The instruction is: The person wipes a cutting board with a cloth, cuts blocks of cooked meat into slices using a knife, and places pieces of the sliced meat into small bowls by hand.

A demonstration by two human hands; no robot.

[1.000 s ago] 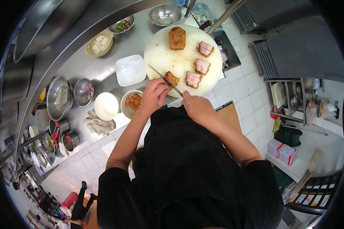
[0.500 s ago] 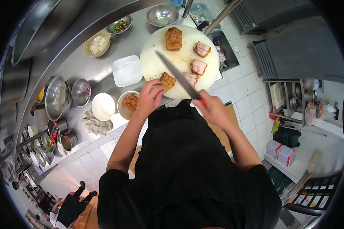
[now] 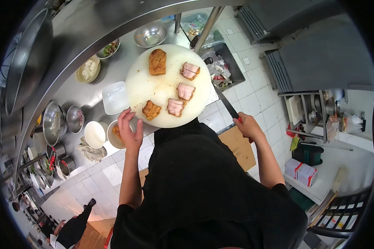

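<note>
My right hand (image 3: pixel 248 125) grips the red handle of a long knife (image 3: pixel 226 102), whose blade points up and left beside the right edge of the round white cutting board (image 3: pixel 141 93). Near the board's lower left edge my left hand (image 3: pixel 131 128) is open with its fingers apart, over the rim of a white bowl (image 3: pixel 114 140) that holds browned meat. A small browned meat piece (image 3: pixel 151 110) lies on the board just right of that hand. Three sliced portions, including the middle one (image 3: pixel 186 91), rest at the board's right, and a larger browned block (image 3: pixel 157 62) sits at the top.
A square white dish (image 3: pixel 114 98) and a white bowl (image 3: pixel 95 135) stand left of the board. Metal bowls (image 3: pixel 151 35) and a crumpled cloth (image 3: pixel 91 152) are on the counter. A metal rail crosses above. Another person (image 3: pixel 75 226) is at the lower left.
My right hand has carried the knife off the board to the right. My left hand has let go of the small meat piece and opened. The view has shifted, and the other person has moved.
</note>
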